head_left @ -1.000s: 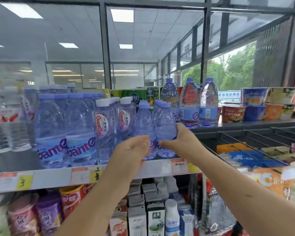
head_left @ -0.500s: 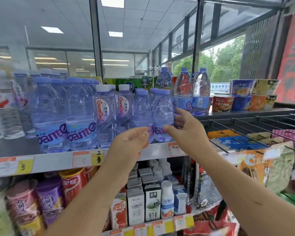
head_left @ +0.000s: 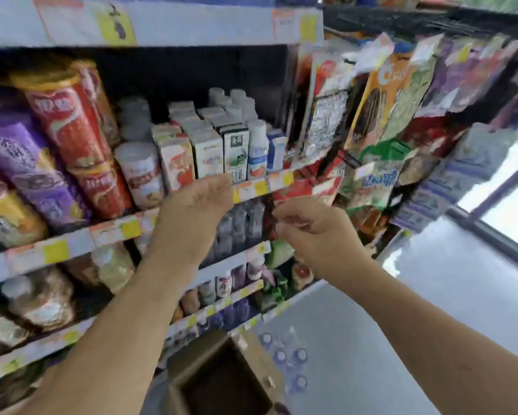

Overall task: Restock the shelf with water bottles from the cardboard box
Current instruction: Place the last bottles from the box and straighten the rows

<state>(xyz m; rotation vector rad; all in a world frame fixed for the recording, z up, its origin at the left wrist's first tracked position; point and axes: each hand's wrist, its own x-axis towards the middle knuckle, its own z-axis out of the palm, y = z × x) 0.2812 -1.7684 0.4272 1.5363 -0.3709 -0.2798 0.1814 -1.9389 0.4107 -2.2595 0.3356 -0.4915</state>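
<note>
My view has tilted down past the top shelf edge [head_left: 174, 22], so the shelved water bottles are out of sight. My left hand [head_left: 192, 217] and my right hand [head_left: 314, 235] hang in mid-air in front of the lower shelves, both empty with loosely curled fingers. Below them on the floor stands the open cardboard box [head_left: 219, 381]. Several water bottles [head_left: 287, 360] with blue caps stand on the floor just right of the box. The frame is blurred by motion.
Milk cartons [head_left: 219, 151] and snack canisters [head_left: 69, 127] fill the shelf behind my hands. Hanging snack bags [head_left: 380, 121] crowd the rack to the right. Grey floor [head_left: 431, 295] stretches to the right of the box.
Both hands have let go of the bottles on the top shelf and dropped lower. My head has tilted down, bringing the lower shelves, the box and the floor bottles into view.
</note>
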